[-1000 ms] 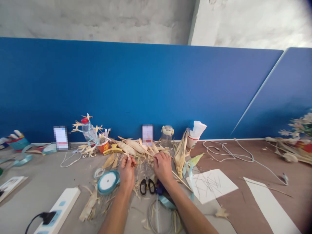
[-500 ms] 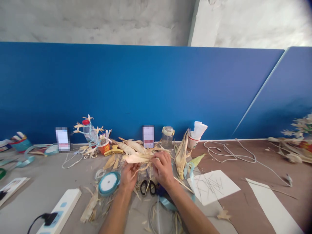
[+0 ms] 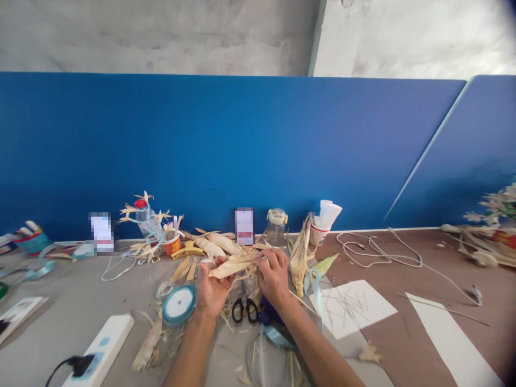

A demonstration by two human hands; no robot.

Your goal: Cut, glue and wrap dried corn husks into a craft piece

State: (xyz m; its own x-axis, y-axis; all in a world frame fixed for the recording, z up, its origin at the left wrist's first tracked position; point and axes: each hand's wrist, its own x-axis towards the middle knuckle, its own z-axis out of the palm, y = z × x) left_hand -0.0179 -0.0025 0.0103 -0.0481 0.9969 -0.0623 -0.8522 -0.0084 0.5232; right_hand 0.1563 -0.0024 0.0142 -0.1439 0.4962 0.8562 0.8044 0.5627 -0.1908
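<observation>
While right fingers [image 3: 271, 259] pinch a dry husk [image 3: 234, 264], long axis crosswise, tip leftward, left fingers [image 3: 205, 272] loosely open

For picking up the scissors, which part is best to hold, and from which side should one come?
Probably grip the scissors by the black handles, coming from the near side: they form open loops at the near end, while the other end points away, toward the held husk.

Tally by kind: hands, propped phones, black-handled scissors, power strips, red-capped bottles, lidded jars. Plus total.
Hands: 2 (left hand, right hand)
Phones: 2
Scissors: 1
Power strip: 1
Bottle: 1
Jar: 1
Total: 8
</observation>
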